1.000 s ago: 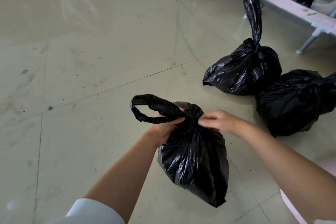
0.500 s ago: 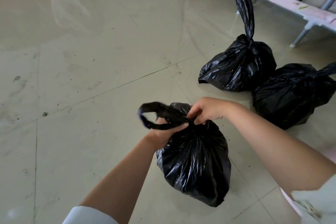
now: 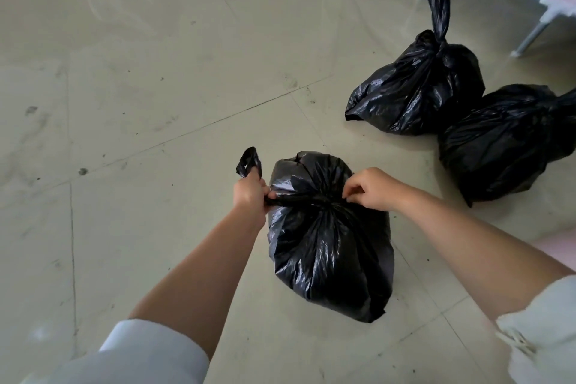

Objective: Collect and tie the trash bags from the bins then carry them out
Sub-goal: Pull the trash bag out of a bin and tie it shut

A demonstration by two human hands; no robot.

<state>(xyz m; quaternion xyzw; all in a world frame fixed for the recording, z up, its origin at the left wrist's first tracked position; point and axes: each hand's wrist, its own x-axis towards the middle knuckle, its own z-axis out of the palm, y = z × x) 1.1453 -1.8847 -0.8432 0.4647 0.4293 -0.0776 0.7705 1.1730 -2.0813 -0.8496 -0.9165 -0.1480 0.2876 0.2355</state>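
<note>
- Tightening the knot: the near trash bag [image 3: 330, 246] sits on the floor [image 3: 140, 103], its neck gathered shut.
- Left hand [image 3: 251, 193], fisted around the twisted tail [image 3: 249, 162], pulls away from the bag.
- Right hand [image 3: 372, 188] pinches the neck, fingers [image 3: 353, 190] curled.
- Two tied bags [image 3: 417, 93] lie beyond the near bag.

A pale greenish tiled floor [image 3: 149, 78], glossy and marked with dark specks, smudges and thin grout lines, carries three black trash bags. The nearest bag [image 3: 330, 246] sits on it at centre, while a tied bag with a tall upright loop [image 3: 417, 90] and a third bag [image 3: 501, 140] stand well apart from it at the upper right, the two touching each other. A metal frame leg [image 3: 534, 36] stands on the floor just beyond the looped bag.
</note>
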